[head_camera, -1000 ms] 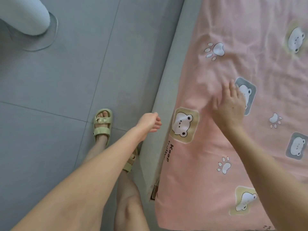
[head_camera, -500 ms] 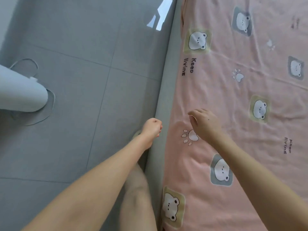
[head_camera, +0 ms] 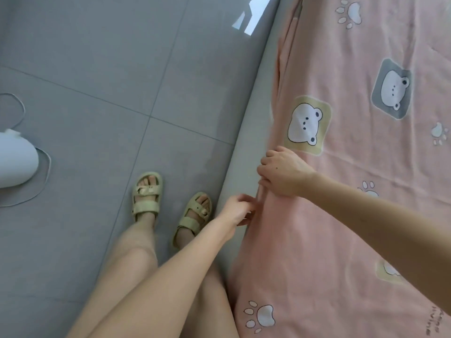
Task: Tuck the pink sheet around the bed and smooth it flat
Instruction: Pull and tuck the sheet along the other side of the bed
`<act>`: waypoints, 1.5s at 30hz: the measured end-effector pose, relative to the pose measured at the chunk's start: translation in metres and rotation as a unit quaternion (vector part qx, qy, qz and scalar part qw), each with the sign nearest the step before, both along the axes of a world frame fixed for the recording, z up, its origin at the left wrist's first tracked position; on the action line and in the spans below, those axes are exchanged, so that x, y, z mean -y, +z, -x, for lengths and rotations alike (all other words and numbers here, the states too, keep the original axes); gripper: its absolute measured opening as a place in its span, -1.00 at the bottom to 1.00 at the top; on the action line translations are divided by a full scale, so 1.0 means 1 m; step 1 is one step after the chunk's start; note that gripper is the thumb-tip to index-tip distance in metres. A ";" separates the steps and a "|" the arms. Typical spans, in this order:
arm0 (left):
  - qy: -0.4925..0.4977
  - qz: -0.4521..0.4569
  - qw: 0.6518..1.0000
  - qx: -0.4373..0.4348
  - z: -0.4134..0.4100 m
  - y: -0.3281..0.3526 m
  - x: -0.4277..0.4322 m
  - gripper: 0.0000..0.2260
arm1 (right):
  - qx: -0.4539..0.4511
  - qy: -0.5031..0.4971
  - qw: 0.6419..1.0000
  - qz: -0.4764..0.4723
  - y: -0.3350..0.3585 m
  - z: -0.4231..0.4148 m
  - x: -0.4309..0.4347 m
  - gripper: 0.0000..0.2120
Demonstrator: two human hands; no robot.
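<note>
The pink sheet (head_camera: 346, 191), printed with bears and paw marks, covers the bed on the right. Its left border runs along the grey bed edge (head_camera: 253, 123). My right hand (head_camera: 284, 173) lies at that border with fingers curled over the fabric's edge, gripping it. Just below, my left hand (head_camera: 238, 209) pinches the same sheet edge at the side of the bed. Higher up, the border bunches in a loose fold.
Grey floor tiles (head_camera: 97, 69) fill the left. My feet in pale green sandals (head_camera: 146, 196) stand close beside the bed. A white rounded object (head_camera: 14, 162) with a thin cable sits on the floor at the far left.
My right hand moved from the sheet's top to its left border and took hold. My left hand came in from beside the bed and pinched the edge. The view tilted downward.
</note>
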State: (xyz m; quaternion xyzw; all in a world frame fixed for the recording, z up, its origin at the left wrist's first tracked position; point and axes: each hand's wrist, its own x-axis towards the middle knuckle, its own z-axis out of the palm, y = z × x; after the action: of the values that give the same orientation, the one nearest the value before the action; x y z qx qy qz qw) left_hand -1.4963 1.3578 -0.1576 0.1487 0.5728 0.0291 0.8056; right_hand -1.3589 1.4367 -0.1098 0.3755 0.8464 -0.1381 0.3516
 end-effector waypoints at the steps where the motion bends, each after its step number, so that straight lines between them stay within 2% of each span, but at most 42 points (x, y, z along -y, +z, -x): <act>1: -0.007 -0.008 1.000 0.001 -0.005 -0.001 0.000 -0.88 | -0.004 0.008 1.000 0.014 -0.001 -0.004 -0.002 -0.68; 5: -0.008 -0.046 0.997 -0.054 -0.022 -0.004 0.010 -0.90 | -0.035 0.041 0.997 0.052 -0.004 -0.013 -0.009 -0.67; 8: -0.005 -0.039 0.995 -0.091 -0.028 -0.008 0.009 -0.90 | -0.062 0.063 0.993 0.072 -0.004 -0.016 -0.015 -0.67; 11: -0.013 -0.020 0.996 -0.088 -0.028 -0.012 0.002 -0.85 | -0.051 0.071 0.989 0.122 -0.008 -0.013 -0.022 -0.70; 17: -0.069 -0.055 0.990 -0.107 -0.027 -0.017 -0.004 -0.80 | -0.008 0.070 0.982 0.174 -0.010 -0.011 -0.031 -0.65; 19: -0.090 -0.051 0.991 -0.090 -0.026 -0.015 -0.006 -0.78 | 0.023 0.071 0.981 0.180 -0.010 -0.003 -0.033 -0.64; 21: -0.087 -0.032 0.993 -0.068 -0.028 -0.011 -0.006 -0.78 | 0.099 0.078 0.971 0.203 -0.011 0.007 -0.036 -0.63; 24: -0.025 0.000 0.999 -0.032 -0.030 -0.003 -0.009 -0.85 | 0.214 0.144 0.933 0.252 -0.012 0.018 -0.037 -0.72; 26: 0.018 -0.009 1.000 -0.014 -0.030 0.000 -0.010 -0.86 | 0.229 0.174 0.920 0.265 -0.009 0.021 -0.038 -0.67; 29: 0.027 0.007 0.998 0.052 -0.044 0.009 -0.013 -0.81 | 0.197 0.191 0.920 0.281 0.011 0.015 -0.046 -0.69; 33: -0.027 0.120 0.988 0.091 -0.066 0.010 -0.008 -0.69 | 0.208 0.163 0.913 0.312 0.022 0.003 -0.055 -0.65; 36: -0.004 0.139 0.980 0.146 -0.059 0.013 -0.010 -0.59 | 0.272 0.190 0.901 0.278 0.003 0.009 -0.061 -0.65; 38: -0.002 0.128 0.984 0.127 -0.060 0.005 -0.014 -0.55 | 0.319 0.185 0.884 0.287 -0.014 0.013 -0.064 -0.68; 40: -0.052 0.115 0.987 0.103 -0.057 -0.003 -0.024 -0.48 | 0.349 0.152 0.876 0.295 -0.028 0.014 -0.068 -0.73; 42: -0.108 0.116 0.986 0.051 -0.044 -0.007 -0.035 -0.41 | 0.347 0.104 0.884 0.294 -0.035 0.014 -0.072 -0.72; 43: -0.106 0.117 0.987 0.039 -0.036 -0.009 -0.042 -0.42 | 0.331 0.088 0.891 0.298 -0.037 0.013 -0.073 -0.74; 45: -0.039 0.107 0.992 0.046 -0.019 -0.008 -0.064 -0.50 | 0.252 0.048 0.921 0.293 -0.032 0.010 -0.076 -0.76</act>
State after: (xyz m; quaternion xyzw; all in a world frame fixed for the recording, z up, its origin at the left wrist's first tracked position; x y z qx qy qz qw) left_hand -1.4778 1.4223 -0.1651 0.0823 0.5285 -0.0565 0.8431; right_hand -1.3689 1.5128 -0.1422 0.2371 0.6685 -0.2641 0.6535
